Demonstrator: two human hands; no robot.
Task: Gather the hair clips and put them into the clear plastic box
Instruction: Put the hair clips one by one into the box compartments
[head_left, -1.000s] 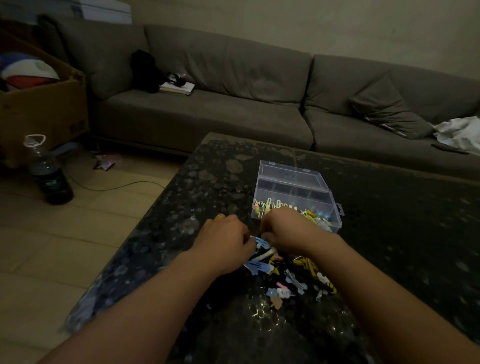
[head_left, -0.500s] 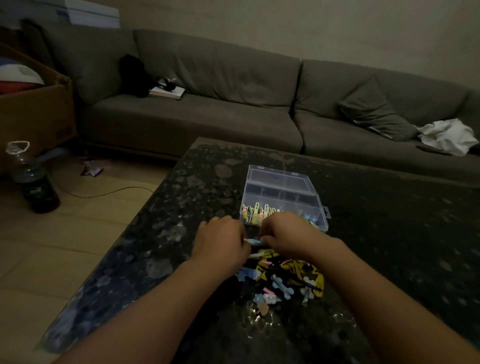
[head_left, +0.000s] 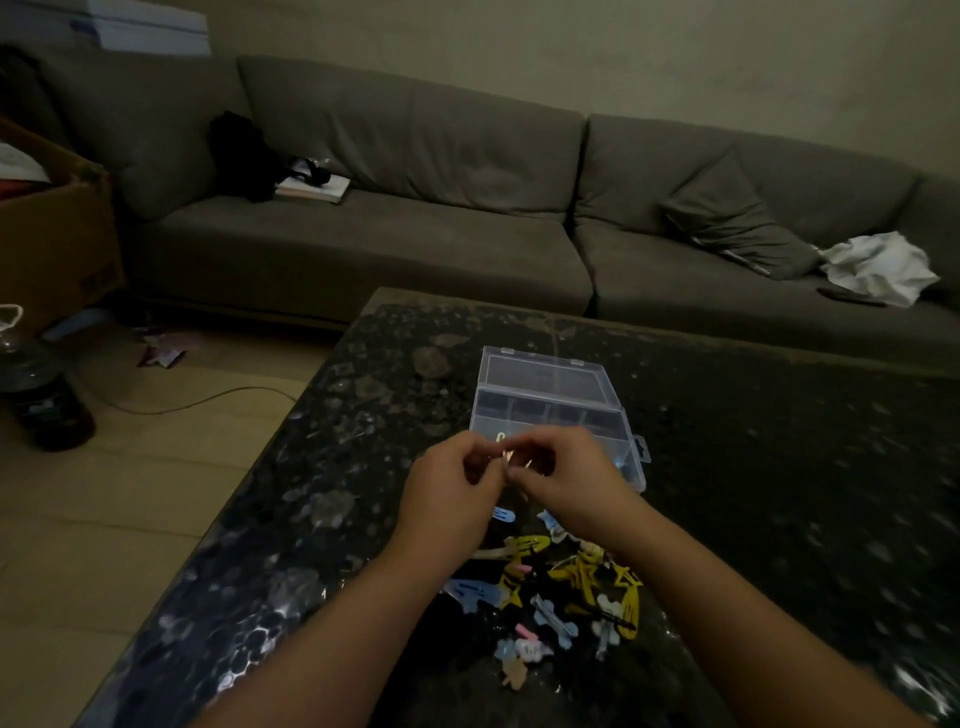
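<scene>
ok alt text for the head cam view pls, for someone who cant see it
Two hands, left hand and right hand, pinch one small hair clip together just in front of an open clear plastic box on a dark speckled table. Loose colourful clips lie nearer; a grey sofa sits behind.

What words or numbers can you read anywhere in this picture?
None can be read.
Cardboard box: a dark printed mark on its side, too blurred to read.
Dark bottle on the floor: a pale label, too small and dim to read.
Book on the sofa: no legible text.
Clear plastic box and hair clips: patterns only, no words visible.
</scene>
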